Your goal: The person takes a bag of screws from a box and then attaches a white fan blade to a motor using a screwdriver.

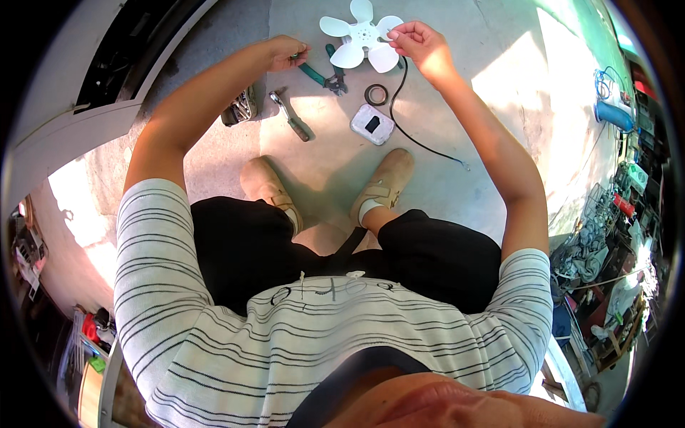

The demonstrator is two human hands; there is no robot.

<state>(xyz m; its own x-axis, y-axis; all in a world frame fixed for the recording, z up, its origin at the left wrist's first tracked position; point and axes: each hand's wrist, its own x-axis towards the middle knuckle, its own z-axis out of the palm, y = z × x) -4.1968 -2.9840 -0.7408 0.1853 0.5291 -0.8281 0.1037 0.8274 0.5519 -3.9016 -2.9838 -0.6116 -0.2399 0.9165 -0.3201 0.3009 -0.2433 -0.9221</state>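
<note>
A white five-bladed fan (364, 34) sits on the floor at the far middle, with a black cord (397, 107) running out from under it. My right hand (422, 50) is over its right blades, thumb and fingertips pinched together; what lies between them is too small to make out. To the left, my left hand (285, 53) is closed at the end of one handle of the green-handled pliers (332, 80). The pliers' handles are spread apart, and their jaws point toward me.
Nearer me lie a ratchet wrench (289, 116), a roll of dark tape (376, 94) and a white case with a black patch (372, 124). A tool bag (241, 107) lies left of the wrench. My shoes (385, 182) stand close by. Assorted clutter (592, 242) lines the right side.
</note>
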